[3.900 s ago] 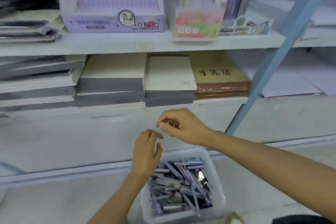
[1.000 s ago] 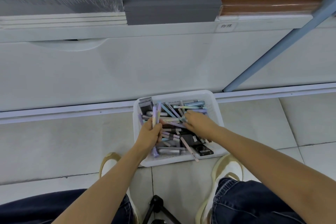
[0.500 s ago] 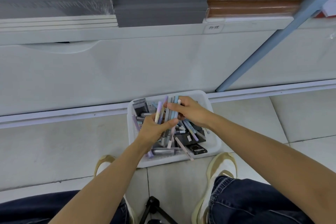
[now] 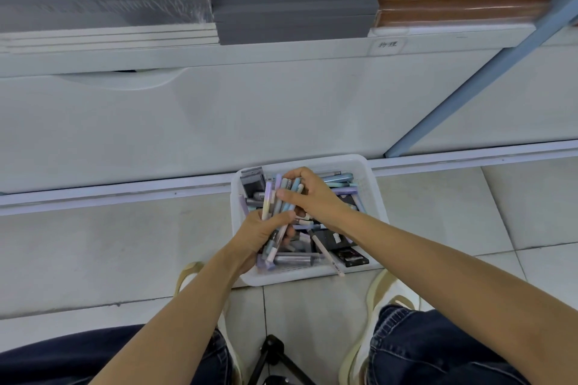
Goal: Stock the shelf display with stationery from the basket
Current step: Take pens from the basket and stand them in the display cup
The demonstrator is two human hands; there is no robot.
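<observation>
lower centre: right hand (image 4: 312, 194) had risen from the basket (image 4: 331, 161) to join left hand (image 4: 259, 236), both grips clamped on the pen bundle (image 4: 279, 197), likely shelf-bound.

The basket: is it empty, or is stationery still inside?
Not empty. The basket holds many loose pens and dark packets.

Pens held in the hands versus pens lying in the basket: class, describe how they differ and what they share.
The held pens are bunched side by side; the loose pens lie crisscrossed. The held pens are gripped by the left hand and right hand above the basket; the loose pens rest inside it. Both groups include slim pastel pens.
</observation>
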